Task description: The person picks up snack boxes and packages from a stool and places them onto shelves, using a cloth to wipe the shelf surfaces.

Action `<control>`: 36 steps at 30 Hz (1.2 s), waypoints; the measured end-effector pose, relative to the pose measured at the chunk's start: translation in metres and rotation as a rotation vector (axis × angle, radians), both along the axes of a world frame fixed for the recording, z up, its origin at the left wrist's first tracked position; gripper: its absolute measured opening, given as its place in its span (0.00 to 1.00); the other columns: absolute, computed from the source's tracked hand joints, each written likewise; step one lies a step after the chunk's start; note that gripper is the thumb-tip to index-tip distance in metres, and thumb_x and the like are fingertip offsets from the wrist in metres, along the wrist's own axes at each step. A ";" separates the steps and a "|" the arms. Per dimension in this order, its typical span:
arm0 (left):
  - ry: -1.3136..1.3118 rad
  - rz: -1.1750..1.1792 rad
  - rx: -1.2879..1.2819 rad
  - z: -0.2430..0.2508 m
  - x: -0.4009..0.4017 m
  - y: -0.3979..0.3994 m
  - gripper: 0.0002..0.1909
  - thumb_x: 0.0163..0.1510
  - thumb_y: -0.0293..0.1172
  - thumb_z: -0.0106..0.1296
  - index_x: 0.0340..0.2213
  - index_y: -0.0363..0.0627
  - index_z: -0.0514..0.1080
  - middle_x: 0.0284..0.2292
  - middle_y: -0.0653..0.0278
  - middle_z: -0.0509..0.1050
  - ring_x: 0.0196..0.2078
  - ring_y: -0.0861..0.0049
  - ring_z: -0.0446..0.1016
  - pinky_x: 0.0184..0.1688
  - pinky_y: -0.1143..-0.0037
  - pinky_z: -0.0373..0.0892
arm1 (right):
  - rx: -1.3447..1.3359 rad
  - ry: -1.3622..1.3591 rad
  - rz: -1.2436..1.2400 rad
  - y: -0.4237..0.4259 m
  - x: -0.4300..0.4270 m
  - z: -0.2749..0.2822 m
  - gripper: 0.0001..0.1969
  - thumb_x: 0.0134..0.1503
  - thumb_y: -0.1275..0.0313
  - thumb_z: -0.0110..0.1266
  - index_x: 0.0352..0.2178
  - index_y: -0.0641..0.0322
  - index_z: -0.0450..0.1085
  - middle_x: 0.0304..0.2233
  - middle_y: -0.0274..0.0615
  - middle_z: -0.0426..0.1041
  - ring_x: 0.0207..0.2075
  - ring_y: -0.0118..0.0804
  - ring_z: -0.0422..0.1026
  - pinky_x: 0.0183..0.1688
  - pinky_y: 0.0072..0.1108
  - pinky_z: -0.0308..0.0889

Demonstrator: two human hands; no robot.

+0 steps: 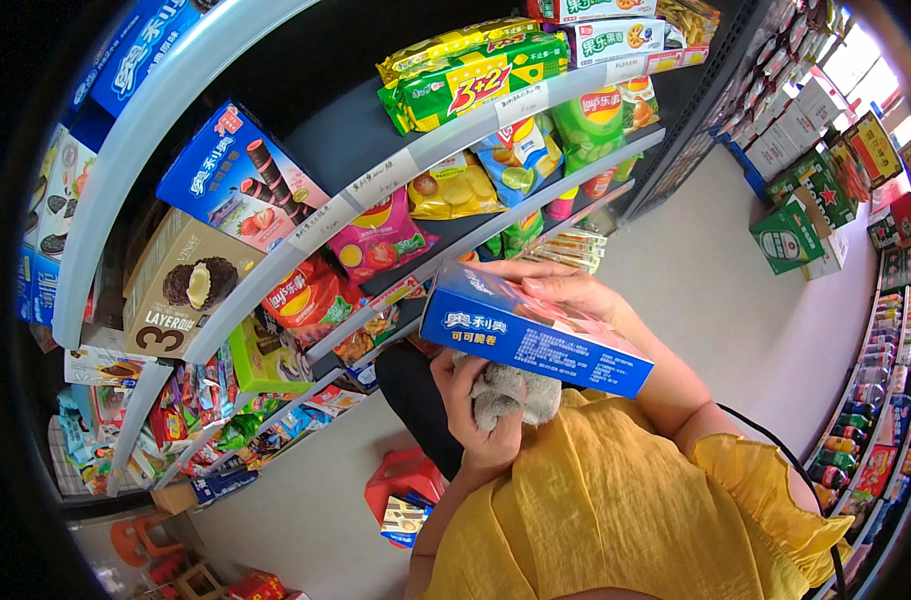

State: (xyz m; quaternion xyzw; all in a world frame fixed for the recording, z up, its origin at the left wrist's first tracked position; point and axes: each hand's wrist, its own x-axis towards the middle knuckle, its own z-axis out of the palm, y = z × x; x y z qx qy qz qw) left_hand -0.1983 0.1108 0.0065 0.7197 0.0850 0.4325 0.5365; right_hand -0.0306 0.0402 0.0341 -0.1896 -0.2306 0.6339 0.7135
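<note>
My right hand (pixel 583 292) grips the far side of a blue Oreo biscuit-roll carton (pixel 538 345), its thumb lying on the pink printed face. The carton is tilted, with a long blue side bearing white writing turned towards me. Under its near edge, my left hand (pixel 463 412) clutches a crumpled grey cloth (pixel 500 390). Whether the left fingers also touch the carton is hard to tell. A similar blue carton (pixel 238 176) leans on the shelf to the left, behind a clear label strip (pixel 384 176), beside a brown box of chocolate balls (pixel 193 285).
Lay's crisp bags (pixel 380 232) and green sandwich-biscuit packs (pixel 478 82) fill the tiered shelves. A red plastic stool (pixel 395 472) with a small box on it stands below my left arm. Beer cartons (pixel 789 232) and shelved bottles (pixel 838 442) are to the right. A black cable (pixel 770 439) passes my right arm.
</note>
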 end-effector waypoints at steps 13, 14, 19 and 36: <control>-0.021 -0.032 -0.076 0.000 0.003 -0.001 0.25 0.43 0.22 0.56 0.44 0.36 0.62 0.42 0.50 0.61 0.46 0.62 0.60 0.48 0.70 0.57 | 0.009 -0.027 -0.011 0.003 0.001 -0.002 0.28 0.56 0.68 0.45 0.55 0.71 0.49 0.53 0.48 0.58 0.53 0.36 0.60 0.55 0.23 0.55; -0.018 -0.034 -0.076 -0.002 0.002 -0.001 0.25 0.43 0.22 0.56 0.44 0.36 0.62 0.42 0.50 0.61 0.46 0.62 0.60 0.48 0.70 0.57 | 0.031 -0.034 0.008 0.004 0.001 -0.001 0.28 0.56 0.68 0.45 0.55 0.72 0.48 0.53 0.48 0.58 0.54 0.36 0.60 0.56 0.24 0.54; 0.047 -0.072 -0.013 -0.006 -0.001 0.002 0.28 0.47 0.23 0.51 0.49 0.35 0.54 0.46 0.55 0.57 0.49 0.67 0.59 0.52 0.69 0.55 | 0.011 -0.094 0.003 0.004 0.003 0.000 0.29 0.56 0.67 0.45 0.55 0.72 0.49 0.53 0.49 0.58 0.54 0.36 0.60 0.56 0.24 0.53; 0.046 -0.025 -0.121 -0.018 -0.001 -0.001 0.29 0.46 0.23 0.53 0.48 0.33 0.54 0.46 0.51 0.59 0.48 0.66 0.60 0.50 0.70 0.57 | 0.006 -0.097 0.063 0.004 0.008 0.000 0.28 0.56 0.66 0.46 0.55 0.70 0.51 0.54 0.47 0.58 0.54 0.33 0.60 0.56 0.21 0.53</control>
